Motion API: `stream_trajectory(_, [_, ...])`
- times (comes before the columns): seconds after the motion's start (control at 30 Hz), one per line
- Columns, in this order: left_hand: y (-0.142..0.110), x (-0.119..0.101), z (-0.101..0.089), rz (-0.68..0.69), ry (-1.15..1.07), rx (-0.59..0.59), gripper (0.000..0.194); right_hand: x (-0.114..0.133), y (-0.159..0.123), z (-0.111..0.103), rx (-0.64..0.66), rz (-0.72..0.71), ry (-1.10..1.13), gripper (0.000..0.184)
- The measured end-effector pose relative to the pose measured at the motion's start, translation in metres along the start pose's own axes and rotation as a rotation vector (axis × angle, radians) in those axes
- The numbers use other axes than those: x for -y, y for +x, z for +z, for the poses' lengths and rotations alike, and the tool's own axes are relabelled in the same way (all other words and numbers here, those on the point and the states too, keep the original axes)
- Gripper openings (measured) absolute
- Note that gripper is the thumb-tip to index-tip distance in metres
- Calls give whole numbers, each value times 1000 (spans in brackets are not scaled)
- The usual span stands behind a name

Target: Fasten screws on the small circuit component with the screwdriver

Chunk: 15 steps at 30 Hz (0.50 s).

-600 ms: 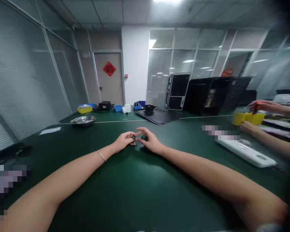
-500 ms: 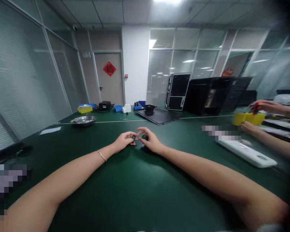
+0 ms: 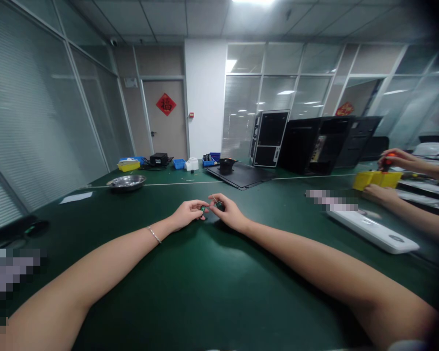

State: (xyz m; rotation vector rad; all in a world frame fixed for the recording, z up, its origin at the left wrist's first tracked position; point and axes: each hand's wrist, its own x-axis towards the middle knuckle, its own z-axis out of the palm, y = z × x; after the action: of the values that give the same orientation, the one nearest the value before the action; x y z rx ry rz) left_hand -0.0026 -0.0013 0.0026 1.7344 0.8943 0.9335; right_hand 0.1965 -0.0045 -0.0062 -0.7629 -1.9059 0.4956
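Note:
Both my arms reach out over the dark green table (image 3: 205, 287) and my hands meet near its middle. My left hand (image 3: 186, 213) is closed, pinching a small dark part (image 3: 203, 209) at its fingertips. My right hand (image 3: 229, 212) is closed on a small dark tool (image 3: 218, 204) with a thin tip pointing up and left toward that part. The two hands almost touch. What the small part is I cannot make out.
A co-worker's hands (image 3: 395, 158) work at a yellow bin (image 3: 376, 179) on the right, beside a white flat device (image 3: 369, 229). A metal bowl (image 3: 127, 182), blue and yellow bins (image 3: 129, 165), a black mat (image 3: 241, 175) and black computer cases (image 3: 314, 145) stand farther back.
My right hand has turned slightly, so the tool's thin tip now shows between the fingers. The co-worker's upper hand has shifted a little. My arms stay where they were.

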Motion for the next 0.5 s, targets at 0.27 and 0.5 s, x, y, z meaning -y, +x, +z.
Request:
stream_trajectory(0.27, [3, 3, 0, 48, -65, 26, 29, 7, 0, -2, 15, 96, -80, 24])
stream_trajectory(0.5, [7, 10, -2, 77, -86, 30, 29, 10, -1, -2, 53, 88, -158, 23])
